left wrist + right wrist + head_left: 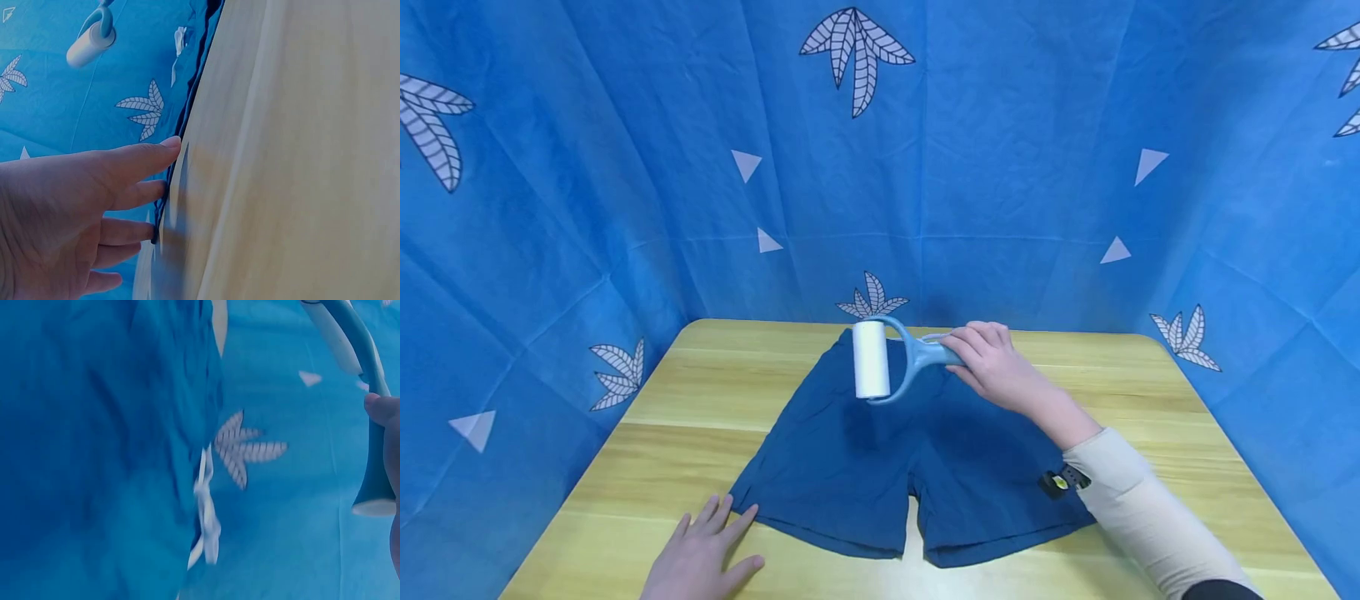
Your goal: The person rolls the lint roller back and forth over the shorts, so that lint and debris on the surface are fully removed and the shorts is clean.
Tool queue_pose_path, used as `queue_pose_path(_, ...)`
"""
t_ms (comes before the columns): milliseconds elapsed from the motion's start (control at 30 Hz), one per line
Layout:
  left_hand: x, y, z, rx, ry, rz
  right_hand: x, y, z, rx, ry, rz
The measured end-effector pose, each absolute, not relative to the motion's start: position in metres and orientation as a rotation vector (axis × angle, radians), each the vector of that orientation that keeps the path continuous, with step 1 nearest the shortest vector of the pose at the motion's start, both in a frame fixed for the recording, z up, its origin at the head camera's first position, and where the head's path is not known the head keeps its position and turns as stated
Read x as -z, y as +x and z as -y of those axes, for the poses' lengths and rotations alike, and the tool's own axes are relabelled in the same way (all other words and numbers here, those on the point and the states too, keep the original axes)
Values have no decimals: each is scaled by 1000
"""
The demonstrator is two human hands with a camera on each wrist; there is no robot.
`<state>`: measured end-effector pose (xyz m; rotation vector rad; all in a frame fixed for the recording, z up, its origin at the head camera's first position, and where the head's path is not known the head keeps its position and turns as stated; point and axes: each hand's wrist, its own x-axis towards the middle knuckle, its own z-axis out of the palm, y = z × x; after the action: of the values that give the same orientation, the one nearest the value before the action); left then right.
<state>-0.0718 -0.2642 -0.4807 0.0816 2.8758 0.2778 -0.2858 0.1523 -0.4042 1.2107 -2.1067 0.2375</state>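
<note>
The left hand [703, 557] lies flat, fingers straight, on the table [647, 450] touching the shorts' [880, 475] near-left hem. The right hand [992, 362] grips the lint roller [872, 360] handle; its roll hangs over the waistband, long axis pointing front-to-back.

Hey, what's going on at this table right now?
A person has dark blue shorts spread flat on a wooden table. Their right hand grips a lint roller by its blue handle, over the waistband end. Their left hand lies flat on the table, fingertips at a leg hem.
</note>
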Motion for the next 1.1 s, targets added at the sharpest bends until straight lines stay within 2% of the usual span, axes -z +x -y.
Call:
queue_pose_path(600,487,-68,266,-362,52,-2874,402,-290,-42,30,1567,2128)
queue_pose_path(1100,484,-72,265,-362,4,-2827,435,-279,15,213,1795,2140)
